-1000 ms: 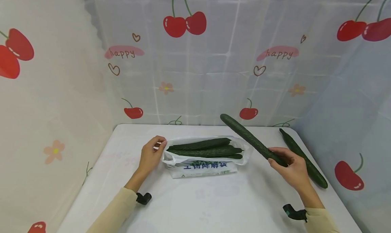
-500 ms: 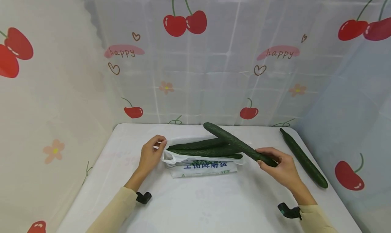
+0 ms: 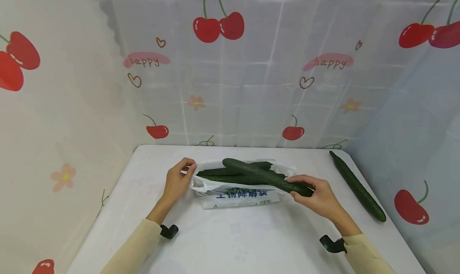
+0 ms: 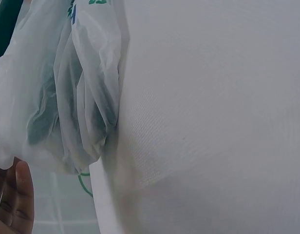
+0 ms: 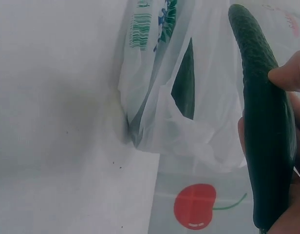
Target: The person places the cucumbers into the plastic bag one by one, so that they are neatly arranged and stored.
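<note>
A white plastic bag (image 3: 237, 202) with blue and green print lies on the table, its mouth spread upward. Several dark green cucumbers (image 3: 215, 172) rest inside it. My left hand (image 3: 178, 179) pinches the bag's left rim; the left wrist view shows its fingers (image 4: 23, 195) at the bag's edge. My right hand (image 3: 316, 197) grips one end of a long cucumber (image 3: 258, 173), which slants over the bag's opening above the others. In the right wrist view, thumb and fingers wrap that cucumber (image 5: 267, 136) beside the bag (image 5: 198, 136).
Another cucumber (image 3: 357, 186) lies along the table's right edge. The white table (image 3: 230, 242) is enclosed by a cherry-printed curtain (image 3: 230, 74) at the back and sides. A small black camera (image 3: 169, 231) is on each wrist.
My right hand has moved left and lowered its cucumber from the bag's right side to across the opening. The left hand has stayed at the bag's rim.
</note>
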A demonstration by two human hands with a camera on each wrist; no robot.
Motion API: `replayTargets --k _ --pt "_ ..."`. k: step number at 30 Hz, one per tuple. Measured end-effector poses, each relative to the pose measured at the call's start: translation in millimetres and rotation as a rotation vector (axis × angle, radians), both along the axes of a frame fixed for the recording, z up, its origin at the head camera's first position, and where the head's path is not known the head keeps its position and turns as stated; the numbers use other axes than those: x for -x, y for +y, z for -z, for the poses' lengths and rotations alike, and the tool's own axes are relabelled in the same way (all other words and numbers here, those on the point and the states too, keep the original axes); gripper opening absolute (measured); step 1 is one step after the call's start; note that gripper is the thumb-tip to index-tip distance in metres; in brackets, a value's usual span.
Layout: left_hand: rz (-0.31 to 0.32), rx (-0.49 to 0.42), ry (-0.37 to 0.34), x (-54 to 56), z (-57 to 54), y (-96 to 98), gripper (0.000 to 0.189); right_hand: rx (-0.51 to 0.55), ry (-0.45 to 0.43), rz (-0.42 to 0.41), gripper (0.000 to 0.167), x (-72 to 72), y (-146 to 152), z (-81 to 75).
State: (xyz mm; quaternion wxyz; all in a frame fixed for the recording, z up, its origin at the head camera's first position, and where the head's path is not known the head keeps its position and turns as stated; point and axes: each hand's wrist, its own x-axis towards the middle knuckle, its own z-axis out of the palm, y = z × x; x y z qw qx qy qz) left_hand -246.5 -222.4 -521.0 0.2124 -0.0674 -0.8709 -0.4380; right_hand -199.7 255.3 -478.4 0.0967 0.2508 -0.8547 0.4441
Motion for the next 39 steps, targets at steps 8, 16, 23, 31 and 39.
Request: replayTargets --k 8,16,23,31,39 --pt "0.001 -0.007 -0.001 -1.4 -5.3 0.3 0.008 -0.105 0.01 -0.031 0.041 11.8 -13 -1.7" --pt "0.003 0.007 0.008 0.2 -5.0 -1.5 0.008 -0.218 0.053 -0.046 0.038 29.3 -39 -6.4" --pt "0.021 0.018 0.034 0.2 -6.6 0.7 0.008 -0.244 0.039 -0.094 0.035 44.1 -60 -7.9" --pt "0.024 0.054 0.024 1.4 -9.0 3.4 0.009 -0.264 -0.003 -0.092 0.033 53.9 -73 -7.6" --pt "0.011 0.054 0.047 0.3 -11.5 1.2 0.008 -0.258 -0.011 -0.14 0.031 68.5 -88 -6.0"
